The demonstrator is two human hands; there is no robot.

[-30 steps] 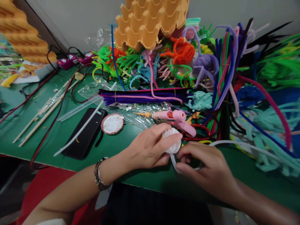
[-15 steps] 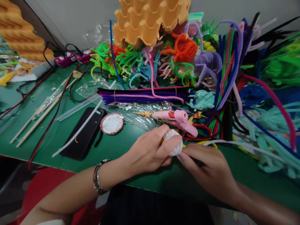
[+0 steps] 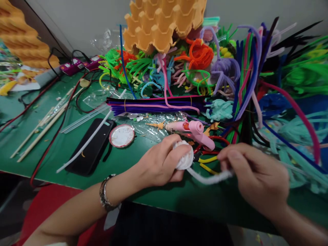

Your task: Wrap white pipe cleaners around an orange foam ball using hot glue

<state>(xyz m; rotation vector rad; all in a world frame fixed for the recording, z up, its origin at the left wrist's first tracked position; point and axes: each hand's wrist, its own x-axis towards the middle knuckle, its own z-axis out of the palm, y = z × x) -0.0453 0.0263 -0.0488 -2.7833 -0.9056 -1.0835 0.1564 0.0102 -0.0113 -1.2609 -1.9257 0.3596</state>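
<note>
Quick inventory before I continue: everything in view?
pipe-cleaner coil: 1, white, front centre
strand: 1, white, right of coil
hot-glue gun: 1, pink, beyond coil
pliers: 1, yellow-handled, right of coil
red-handled tool: 1, red, beside pliers
phone: 1, black, left-centre
round lid: 1, white, beside phone
loose pipe cleaner: 1, white, across phone
wooden sticks: several, pale, left
boxes: 2, purple, rear left
egg trays: 2, orange, rear
pipe-cleaner bundle: 1, mostly purple, centre
multicoloured bundle: 1, mixed, right
pipe-cleaner heap: uncounted, mixed, rear
cables: several, red-black, left
table: 1, green, beneath
bracelet: 1, dark, lower left
left hand: 1, bare, around coil
right hand: 1, bare, holding strand
</note>
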